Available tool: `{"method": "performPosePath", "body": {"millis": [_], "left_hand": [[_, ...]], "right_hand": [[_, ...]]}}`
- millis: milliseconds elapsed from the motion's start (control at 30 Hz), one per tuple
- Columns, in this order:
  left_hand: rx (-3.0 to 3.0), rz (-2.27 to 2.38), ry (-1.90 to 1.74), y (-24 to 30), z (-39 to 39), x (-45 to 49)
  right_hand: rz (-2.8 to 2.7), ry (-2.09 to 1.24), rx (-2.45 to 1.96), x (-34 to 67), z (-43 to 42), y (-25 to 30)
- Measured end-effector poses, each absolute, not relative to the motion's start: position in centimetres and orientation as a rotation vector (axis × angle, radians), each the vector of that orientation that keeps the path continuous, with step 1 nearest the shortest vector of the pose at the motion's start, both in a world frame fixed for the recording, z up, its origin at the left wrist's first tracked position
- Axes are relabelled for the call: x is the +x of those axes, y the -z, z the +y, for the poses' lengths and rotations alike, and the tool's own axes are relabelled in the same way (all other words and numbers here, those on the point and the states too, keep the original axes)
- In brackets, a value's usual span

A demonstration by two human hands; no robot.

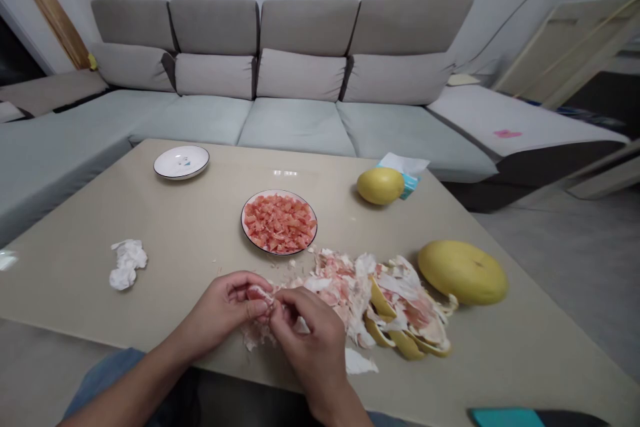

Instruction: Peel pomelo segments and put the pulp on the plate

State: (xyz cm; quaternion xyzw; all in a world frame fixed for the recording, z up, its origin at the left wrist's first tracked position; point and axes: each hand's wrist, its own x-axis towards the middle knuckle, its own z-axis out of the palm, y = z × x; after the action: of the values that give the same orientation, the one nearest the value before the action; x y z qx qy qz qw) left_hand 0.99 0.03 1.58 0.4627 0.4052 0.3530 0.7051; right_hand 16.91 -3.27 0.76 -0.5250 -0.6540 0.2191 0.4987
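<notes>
Between my hands is a small pinkish-red pomelo segment [260, 293] with white membrane on it. My left hand [227, 307] grips the segment between thumb and fingers. My right hand [310, 333] pinches the membrane at the segment's right end. Just beyond them sits a round plate [243, 228] with a dark rim, heaped with pink pomelo pulp [280, 221]. To the right of my hands spreads a pile of torn membrane [345, 283] and yellow-green pomelo peel [383, 300]; some scraps lie under my hands.
Two whole pomelos stand on the right, one large [463, 272] and one smaller [380, 185] in front of a tissue pack [409, 183]. Crumpled tissue [129, 263] lies left, a white plate [181, 162] far left. A teal and black object [510, 417] rests near the front right edge.
</notes>
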Motion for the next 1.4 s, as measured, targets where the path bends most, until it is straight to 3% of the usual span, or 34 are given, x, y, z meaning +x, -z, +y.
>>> {"method": "performPosePath", "body": {"millis": [100,267,367,500,833,1100,1400], "left_hand": [[1.045,0.905,-0.809,-1.4,0.1,1.2],[1.046,0.86,-0.812,-1.7,-0.4,1.0],[0.973,0.825,-0.823,-2.1,-0.7,0.6],[0.742,0.814,-0.848,-2.0,-0.1,0.2],[0.575,0.746,-0.93,-1.5,0.4,0.1],[0.596,0.737,-0.887,-1.1,0.2,0.6],[0.656,0.812,-0.897,-0.7,-0.2,1.4]], "right_hand": [[-1.616,-0.413,-1.269,16.5,-3.5,-0.3],[-1.429,-0.49,-1.4,17.6,-2.8,0.4],[-1.186,-0.708,-1.51,19.9,-1.6,0.4],[-1.273,-0.955,-1.436,21.6,-0.9,0.3],[-1.589,-0.644,-1.459,20.2,-1.5,1.0],[-1.408,-1.11,-1.254,18.4,-2.7,-0.8],[-1.386,-1.042,-1.26,17.8,-3.0,-1.8]]}}
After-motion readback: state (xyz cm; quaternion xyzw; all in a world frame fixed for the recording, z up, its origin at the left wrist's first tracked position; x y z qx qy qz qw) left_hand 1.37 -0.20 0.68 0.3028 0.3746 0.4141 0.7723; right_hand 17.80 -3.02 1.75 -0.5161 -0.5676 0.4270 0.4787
